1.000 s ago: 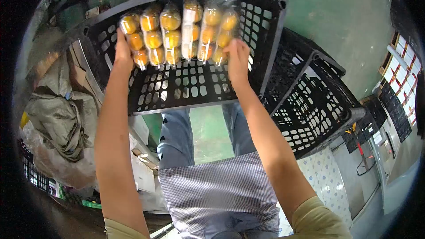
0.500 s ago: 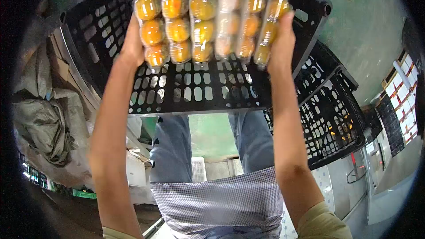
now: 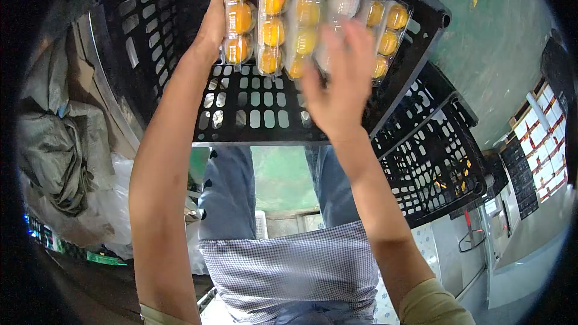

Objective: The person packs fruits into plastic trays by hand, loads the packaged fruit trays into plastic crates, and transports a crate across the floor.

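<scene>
A row of several clear plastic packs (image 3: 274, 33) of round yellow-orange pieces, perhaps fruit, stands in a black plastic crate (image 3: 265, 135). My left hand (image 3: 212, 27) lies along the outer side of the leftmost pack (image 3: 239, 18), fingers stretched and touching it; part of the hand is hidden. My right hand (image 3: 343, 78), smeared by motion, is over the middle-right packs with its fingers apart and nothing visibly held. It partly covers the packs behind it. The rightmost pack (image 3: 391, 39) leans slightly near the crate's right wall.
A second black crate (image 3: 433, 150) stands lower right, with small yellow bits in it. Grey-green sacking (image 3: 54, 156) hangs at the left. Below the crate are my legs (image 3: 229, 192) and a checked apron (image 3: 289, 265). Green floor (image 3: 280, 177) shows between the legs.
The row of packs has shifted a little right in view. My right hand has left the right end of the row and moved left over the middle packs. My left hand stays at the left end.
</scene>
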The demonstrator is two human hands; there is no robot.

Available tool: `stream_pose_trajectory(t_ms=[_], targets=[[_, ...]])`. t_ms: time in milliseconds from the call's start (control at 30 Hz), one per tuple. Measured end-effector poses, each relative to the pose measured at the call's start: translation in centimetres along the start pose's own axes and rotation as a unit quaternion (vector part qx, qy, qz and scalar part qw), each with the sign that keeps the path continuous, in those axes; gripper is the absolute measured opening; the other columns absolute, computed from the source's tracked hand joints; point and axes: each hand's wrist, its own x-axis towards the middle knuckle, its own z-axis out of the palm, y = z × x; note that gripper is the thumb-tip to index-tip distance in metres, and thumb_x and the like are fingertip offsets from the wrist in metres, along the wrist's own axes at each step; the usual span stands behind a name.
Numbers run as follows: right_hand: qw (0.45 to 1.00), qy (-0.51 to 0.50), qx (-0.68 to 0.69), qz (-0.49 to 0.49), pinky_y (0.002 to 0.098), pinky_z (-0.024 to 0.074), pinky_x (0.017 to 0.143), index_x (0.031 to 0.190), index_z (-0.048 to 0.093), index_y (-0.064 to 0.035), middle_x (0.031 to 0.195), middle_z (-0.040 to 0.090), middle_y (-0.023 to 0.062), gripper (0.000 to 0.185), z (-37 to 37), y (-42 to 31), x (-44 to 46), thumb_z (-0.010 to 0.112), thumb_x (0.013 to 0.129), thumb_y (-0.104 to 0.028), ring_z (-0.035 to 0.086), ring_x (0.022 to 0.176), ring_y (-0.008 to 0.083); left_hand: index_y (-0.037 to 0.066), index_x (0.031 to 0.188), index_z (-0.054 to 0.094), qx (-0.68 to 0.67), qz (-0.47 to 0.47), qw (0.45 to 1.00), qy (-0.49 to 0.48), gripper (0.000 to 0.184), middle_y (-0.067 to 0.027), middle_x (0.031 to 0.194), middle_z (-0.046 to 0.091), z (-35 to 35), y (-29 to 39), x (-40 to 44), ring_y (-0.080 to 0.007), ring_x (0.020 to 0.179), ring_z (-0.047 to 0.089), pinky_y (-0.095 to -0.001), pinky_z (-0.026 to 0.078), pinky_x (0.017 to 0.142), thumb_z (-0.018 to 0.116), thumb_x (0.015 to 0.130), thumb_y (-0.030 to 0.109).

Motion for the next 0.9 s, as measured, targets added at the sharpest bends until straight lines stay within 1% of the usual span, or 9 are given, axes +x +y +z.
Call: stream_pose_trajectory(t_ms=[67,100,200,233,267,367,633,800,900], targets=[[0.983,-0.163,-0.073,-0.049,0.0527,0.0175,0.109,0.126,0.050,-0.0129,0.137,0.038,0.0118,0.063,1.2,-3.2,1.3,0.071,0.068,-0.019,0.026,0.133,0.0311,0.007,0.134,0.039,0.042,-0.013,0.999,0.000,0.070,-0.0149,0.115,0.056,-0.6,0.5,-0.5,-0.0235,0.103,0.057,-0.0379,0.050,0.084,0.015,0.094,0.059],[0.971,-0.210,-0.089,-0.075,0.0530,0.0151,0.110,0.128,0.049,-0.0160,0.140,0.036,0.0058,0.061,2.4,-3.5,1.2,0.069,0.070,-0.021,0.023,0.135,0.0291,0.008,0.138,0.033,0.045,0.067,0.997,0.001,0.065,-0.0143,0.118,0.055,-1.8,-0.8,0.9,-0.0226,0.104,0.058,-0.0364,0.050,0.083,0.019,0.095,0.054],[0.894,-0.238,-0.290,-0.246,0.0517,0.0142,0.111,0.130,0.048,-0.0192,0.144,0.032,0.0000,0.059,4.6,-0.5,0.7,0.065,0.073,-0.017,0.020,0.137,0.0261,0.012,0.142,0.026,0.056,0.211,0.975,0.038,0.067,-0.0130,0.135,0.042,-2.6,-1.2,2.0,-0.0230,0.120,0.045,-0.0391,0.037,0.099,0.029,0.093,0.057],[0.898,-0.250,-0.255,-0.258,0.0505,0.0137,0.111,0.131,0.047,-0.0212,0.145,0.031,-0.0042,0.059,4.7,0.9,1.2,0.062,0.075,-0.012,0.019,0.138,0.0232,0.011,0.133,0.042,-0.102,0.200,0.974,0.025,0.044,-0.0105,0.117,0.056,-1.4,-0.2,1.4,-0.0208,0.104,0.054,-0.0339,0.044,0.090,0.034,0.097,0.035],[0.927,-0.222,-0.181,-0.243,0.0503,0.0157,0.111,0.130,0.048,-0.0243,0.144,0.033,-0.0047,0.060,5.0,2.0,1.3,0.064,0.073,-0.013,0.022,0.137,0.0230,0.011,0.143,0.025,-0.037,0.126,0.991,-0.007,0.058,-0.0102,0.134,0.043,-1.1,0.6,0.1,-0.0225,0.118,0.045,-0.0329,0.037,0.099,0.023,0.098,0.048],[0.961,-0.145,-0.162,-0.173,0.0529,0.0257,0.105,0.121,0.055,-0.0329,0.137,0.040,-0.0054,0.063,2.1,1.0,3.3,0.072,0.062,-0.018,0.033,0.128,0.0284,0.011,0.143,0.025,-0.042,0.171,0.984,0.000,0.062,-0.0109,0.133,0.043,-0.5,-2.5,1.2,-0.0234,0.118,0.045,-0.0348,0.037,0.099,0.025,0.096,0.051],[0.979,-0.085,-0.123,-0.137,0.0551,0.0303,0.100,0.116,0.057,-0.0275,0.132,0.041,0.0037,0.066,5.5,1.4,0.1,0.075,0.054,-0.014,0.033,0.124,0.0335,0.012,0.145,0.019,0.151,0.326,0.928,0.094,0.070,-0.0157,0.138,0.035,-0.4,-4.6,2.2,-0.0261,0.123,0.041,-0.0398,0.036,0.100,0.032,0.093,0.057],[0.979,-0.164,-0.097,-0.078,0.0582,0.0246,0.101,0.123,0.050,-0.0270,0.131,0.040,0.0049,0.074,2.4,-2.0,0.7,0.080,0.055,-0.024,0.034,0.124,0.0321,0.013,0.144,0.022,0.157,0.141,0.963,0.166,0.075,-0.0236,0.141,0.029,-0.5,-3.2,-0.1,-0.0375,0.132,0.025,-0.0442,0.020,0.109,0.033,0.088,0.063],[0.983,-0.156,-0.066,-0.077,0.0544,0.0262,0.100,0.126,0.047,-0.0214,0.130,0.040,0.0070,0.073,1.4,-3.2,0.7,0.077,0.059,-0.025,0.037,0.122,0.0301,0.021,0.144,0.023,0.201,0.086,0.961,0.170,0.074,-0.0219,0.141,0.026,-0.1,-2.2,-2.5,-0.0418,0.129,0.027,-0.0465,0.024,0.106,0.031,0.086,0.066]])
